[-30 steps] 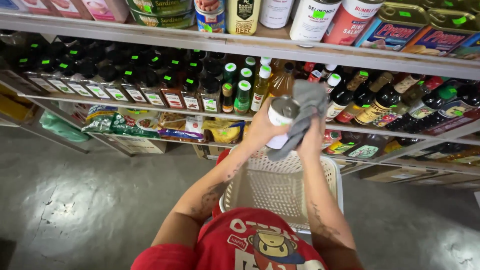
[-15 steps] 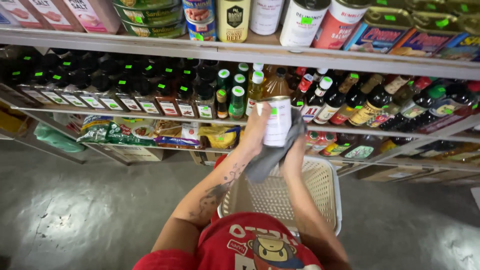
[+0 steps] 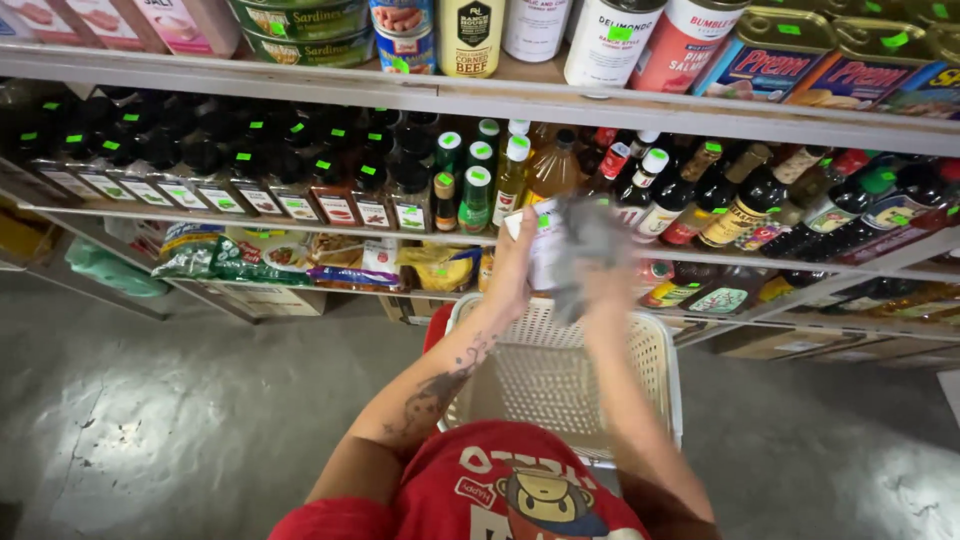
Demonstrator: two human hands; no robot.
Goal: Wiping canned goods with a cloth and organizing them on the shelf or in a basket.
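Bottle (image 3: 545,250) lowered, left hand (image 3: 512,270) gripping, grey cloth (image 3: 590,245) beside

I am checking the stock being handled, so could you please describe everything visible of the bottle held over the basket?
The bottle is blurred by motion; only a pale label with a small green sticker shows clearly, and its cap and contents cannot be made out. It stands roughly upright, raised in front of the middle shelf of sauce bottles and above the white plastic basket. The left hand grips its left side, while the right hand presses a grey cloth against its right side.
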